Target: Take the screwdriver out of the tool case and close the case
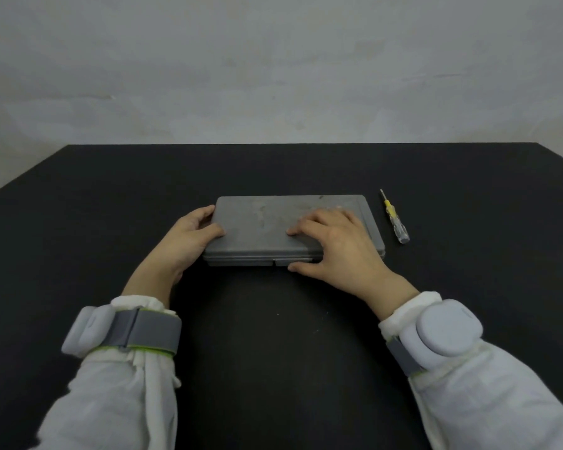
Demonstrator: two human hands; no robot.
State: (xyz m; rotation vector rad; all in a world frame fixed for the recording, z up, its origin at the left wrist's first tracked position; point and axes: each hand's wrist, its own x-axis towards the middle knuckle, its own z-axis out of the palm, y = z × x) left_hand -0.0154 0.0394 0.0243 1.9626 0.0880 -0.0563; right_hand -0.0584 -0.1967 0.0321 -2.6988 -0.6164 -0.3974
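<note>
A flat grey tool case [267,222] lies in the middle of the black table with its lid down. My left hand [189,241] grips the case's left end, thumb on the lid and fingers around the side. My right hand [338,245] lies on the right part of the lid, fingers spread flat on top and thumb against the front edge. A small screwdriver [394,219] with a yellow collar and a clear handle rests on the table just right of the case, tip pointing away from me, touched by neither hand.
The black table [273,336] runs back to a pale wall [273,60]. Its far edge and angled side edges are in view. White sleeves with grey wrist bands cover both forearms near the bottom of the view.
</note>
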